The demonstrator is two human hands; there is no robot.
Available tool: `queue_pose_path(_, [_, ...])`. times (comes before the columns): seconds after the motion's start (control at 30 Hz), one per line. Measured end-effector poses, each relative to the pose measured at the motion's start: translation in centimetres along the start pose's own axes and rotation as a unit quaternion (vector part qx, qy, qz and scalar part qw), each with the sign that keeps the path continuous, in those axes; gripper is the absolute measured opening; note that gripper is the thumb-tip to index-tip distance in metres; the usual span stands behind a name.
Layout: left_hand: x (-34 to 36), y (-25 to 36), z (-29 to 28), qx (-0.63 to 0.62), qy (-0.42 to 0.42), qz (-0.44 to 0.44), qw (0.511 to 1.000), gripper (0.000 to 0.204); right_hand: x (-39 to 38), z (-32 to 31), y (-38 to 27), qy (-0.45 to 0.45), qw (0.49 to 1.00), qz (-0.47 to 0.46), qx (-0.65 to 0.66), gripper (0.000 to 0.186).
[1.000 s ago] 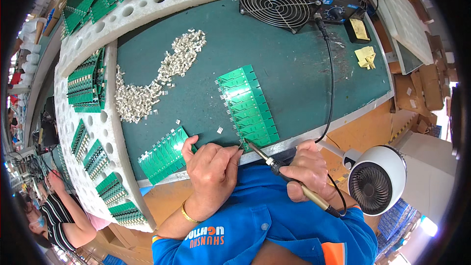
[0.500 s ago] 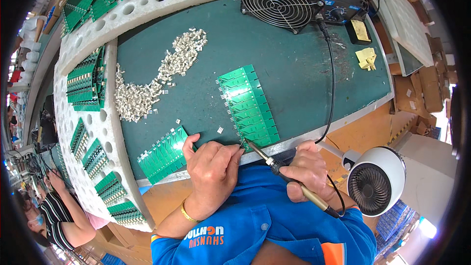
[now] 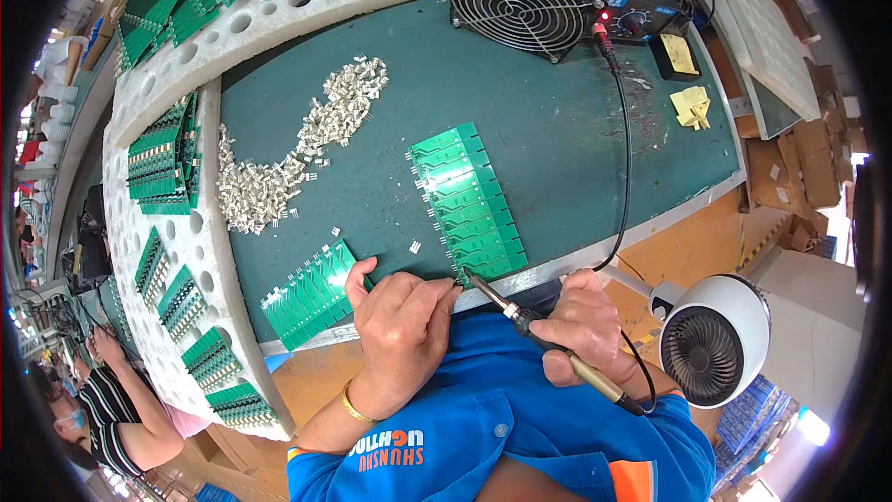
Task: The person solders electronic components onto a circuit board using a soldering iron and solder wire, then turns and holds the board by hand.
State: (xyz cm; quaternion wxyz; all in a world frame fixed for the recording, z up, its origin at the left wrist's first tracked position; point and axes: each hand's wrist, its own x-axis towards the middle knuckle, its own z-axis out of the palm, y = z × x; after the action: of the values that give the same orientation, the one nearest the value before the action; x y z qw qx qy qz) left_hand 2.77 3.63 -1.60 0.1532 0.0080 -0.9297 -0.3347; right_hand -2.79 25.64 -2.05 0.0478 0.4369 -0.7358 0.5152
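My right hand (image 3: 581,330) grips a soldering iron (image 3: 585,370), its tip at the near left corner of a green circuit board strip (image 3: 469,204) with small connectors along its left edge. My left hand (image 3: 400,325) is pinched at that same corner, on something I cannot make out, its little finger raised at a second green strip (image 3: 302,297). White connectors (image 3: 265,186) lie in a loose heap on the mat, with a few loose ones nearer the boards.
Perforated foam racks (image 3: 214,251) with boards stand left and at the back. A black soldering station with fan (image 3: 520,9), yellow sponge (image 3: 689,107) and cable sit back right. A white fan (image 3: 711,339) is right of me. A co-worker (image 3: 116,409) works at the far left.
My hands and the iron are nearly still, the iron's tip shifting very slightly. A red light now shows on the soldering station at the cable's socket.
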Motion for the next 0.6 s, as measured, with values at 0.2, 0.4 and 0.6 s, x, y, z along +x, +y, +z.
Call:
queue_pose_path(0.2, [0.12, 0.07, -0.09, 0.004, -0.005, -0.001, 1.000, 0.013, 0.17, -0.07, 0.07, 0.000, 1.000, -0.002, 0.002, 0.023])
queue_pose_path(0.4, [0.13, 0.03, -0.11, 0.004, -0.011, -0.001, 1.000, 0.013, 0.08, -0.01, 0.09, 0.005, 1.000, -0.003, 0.003, 0.024])
queue_pose_path(0.6, [0.17, 0.09, -0.08, 0.004, -0.009, -0.003, 1.000, 0.013, -0.07, 0.15, 0.16, 0.013, 1.000, -0.004, 0.002, 0.025])
